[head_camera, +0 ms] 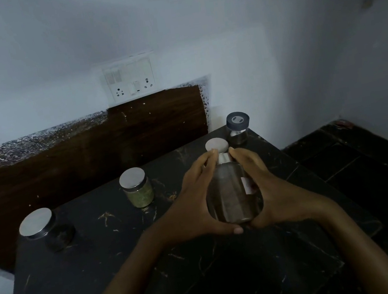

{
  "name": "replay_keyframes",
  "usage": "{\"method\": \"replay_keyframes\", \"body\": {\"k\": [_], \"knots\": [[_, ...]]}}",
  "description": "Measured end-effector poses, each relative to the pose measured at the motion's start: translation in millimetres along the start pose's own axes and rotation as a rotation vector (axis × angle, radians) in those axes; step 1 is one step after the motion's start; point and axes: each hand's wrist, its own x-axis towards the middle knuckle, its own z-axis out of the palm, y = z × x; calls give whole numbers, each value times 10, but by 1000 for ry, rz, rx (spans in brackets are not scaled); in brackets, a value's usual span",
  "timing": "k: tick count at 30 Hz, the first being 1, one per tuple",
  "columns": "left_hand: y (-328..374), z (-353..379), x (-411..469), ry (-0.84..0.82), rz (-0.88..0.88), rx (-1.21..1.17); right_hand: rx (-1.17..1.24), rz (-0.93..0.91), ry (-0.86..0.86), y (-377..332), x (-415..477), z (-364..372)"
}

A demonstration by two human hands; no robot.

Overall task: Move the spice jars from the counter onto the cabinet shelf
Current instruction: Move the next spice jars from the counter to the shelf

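left hand (197, 202) + right hand (268, 185): fingers (206, 164) curled round clear cylindrical jar (231, 192) | flat silver lid (216, 145) | veined black counter (119, 257)

Worktop (119, 257) spans lower and middle frame, from lower left to right of centre. Held jar (231, 192) is centre-right, between the left hand (196, 197) on its left side and the right hand (268, 185) on its right. The thumbs meet under its base and the fingertips reach its neck. Corner jar (238, 128) stands on the worktop's far right corner, just behind and right of the held jar's lid. Middle jar (137, 187) stands on the worktop near centre, left of the left hand. Left jar (44, 228) stands on the worktop at mid-left, well apart from the middle jar. Backboard (86, 152) runs along the worktop's rear edge, behind both. Socket panel (130, 79) sits on the wall above the backboard, upper centre.
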Motion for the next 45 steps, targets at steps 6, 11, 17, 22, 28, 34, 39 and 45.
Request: {"method": "replay_keyframes", "body": {"k": [6,11,17,22,28,34,39,45], "knots": [[-30,-28,-70,81,-9,-162,95,20,6,40,-40,-48],[-17,-7,-143,79,-21,-294,206,32,-74,55,-50,-66],[-44,12,-134,30,-28,-187,131,24,-42,-22,-24,-39],[0,14,-80,41,-15,-81,28,-10,-16,-68,9,21],[23,-57,-136,103,-18,-202,79,-22,-37,-59,-13,-76],[74,-90,-150,113,-10,-241,146,-31,-54,-88,-10,-106],[64,-158,-191,105,1,-208,149,-43,-25,-171,4,-97],[117,-392,-325,114,2,-147,130,-95,-23,-351,82,-69]]}}
